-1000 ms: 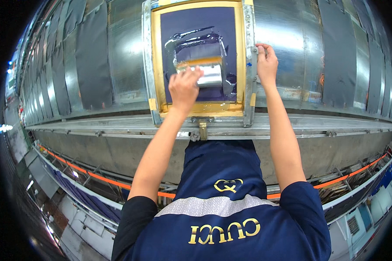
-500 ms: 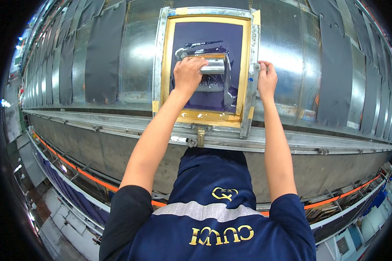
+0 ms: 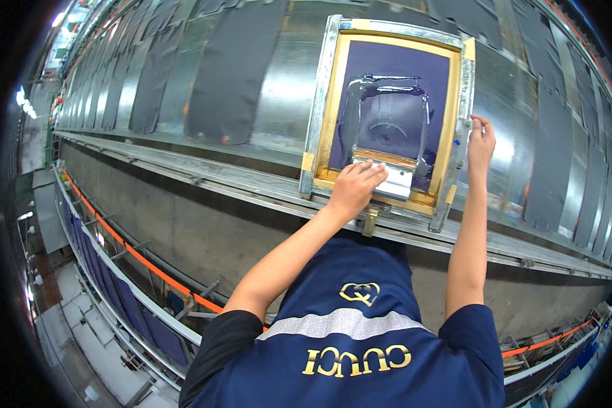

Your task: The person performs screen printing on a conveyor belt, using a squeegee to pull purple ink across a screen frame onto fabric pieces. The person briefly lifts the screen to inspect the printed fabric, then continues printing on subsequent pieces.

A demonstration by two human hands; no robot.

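Your left hand [image 3: 355, 188], clamped on the squeegee [image 3: 396, 181], has drawn it toward you to the near end of the purple screen [image 3: 368, 60]; your right hand [image 3: 481, 144] is at the metal frame's right rail [image 3: 465, 85], grip unclear.

Squeegee [image 3: 396, 182] part-hidden by left grip [image 3: 355, 187]

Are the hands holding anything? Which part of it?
The left hand holds the silver squeegee by its left end. The right hand is beside the metal frame; whether it grips that, I can't tell.
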